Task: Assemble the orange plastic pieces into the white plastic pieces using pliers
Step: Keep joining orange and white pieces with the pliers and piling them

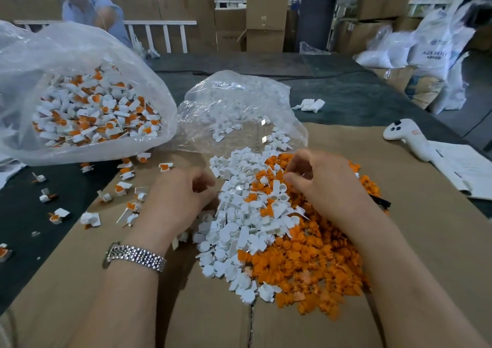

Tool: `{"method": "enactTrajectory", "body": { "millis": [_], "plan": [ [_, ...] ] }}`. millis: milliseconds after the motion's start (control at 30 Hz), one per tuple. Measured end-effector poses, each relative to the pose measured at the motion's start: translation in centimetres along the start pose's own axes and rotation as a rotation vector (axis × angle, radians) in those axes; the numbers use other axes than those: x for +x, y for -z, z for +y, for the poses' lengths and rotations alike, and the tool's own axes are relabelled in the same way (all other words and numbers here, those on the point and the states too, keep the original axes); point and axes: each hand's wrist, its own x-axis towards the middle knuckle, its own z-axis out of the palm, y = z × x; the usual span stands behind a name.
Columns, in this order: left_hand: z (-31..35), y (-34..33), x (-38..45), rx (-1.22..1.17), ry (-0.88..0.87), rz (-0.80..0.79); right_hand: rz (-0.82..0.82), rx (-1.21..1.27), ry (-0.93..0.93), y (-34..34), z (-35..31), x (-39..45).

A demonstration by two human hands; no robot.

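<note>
On cardboard [426, 241], two heaps, white pieces [234, 230] and orange pieces [314, 262]; left hand [175, 196] and right hand [322, 180] curled, grip contents untellable.

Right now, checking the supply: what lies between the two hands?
In the head view, loose white pieces mixed with orange pieces lie between left hand and right hand.

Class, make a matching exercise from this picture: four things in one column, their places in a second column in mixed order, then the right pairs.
1. wristwatch
2. bag of assembled pieces
3. loose orange pieces
4. white controller

A. far right, beside papers
B. on the left wrist
C. far left of the table
D. heaped under the right forearm

Pairs: 1-B, 2-C, 3-D, 4-A
</note>
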Motion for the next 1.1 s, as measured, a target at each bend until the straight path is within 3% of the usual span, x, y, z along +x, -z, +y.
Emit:
{"method": "enactTrajectory", "body": {
  "millis": [100, 167, 267, 333, 667, 933, 1100],
  "plan": [
    [0.7, -0.1, -0.3, -0.438, 0.037, -0.002, 0.011, 0.336, 0.001, 0.1, -0.4, -0.2],
    [1.5, 0.3, -0.4, -0.756, 0.118, -0.094, -0.019, 0.552, 0.026, 0.2, -0.9, -0.6],
    [2.4, 0.4, -0.6, -1.206, 0.231, -0.263, -0.067, 0.731, 0.057, 0.4, -1.5, -0.9],
    [2.8, 0.2, -0.6, -1.357, 0.236, -0.321, -0.067, 0.761, 0.087, 0.5, -1.8, -1.0],
    [3.7, -0.2, -0.9, -1.322, 0.133, -0.348, 0.012, 0.576, 0.212, 0.4, -2.1, -1.1],
    [4.0, -0.2, -1.0, -1.423, 0.12, -0.353, 0.075, 0.452, 0.324, -0.1, -2.5, -1.2],
    [4.2, -0.6, -1.3, -1.302, 0.001, -0.272, 0.06, 0.462, 0.264, -0.5, -2.6, -1.2]
  ]
}}
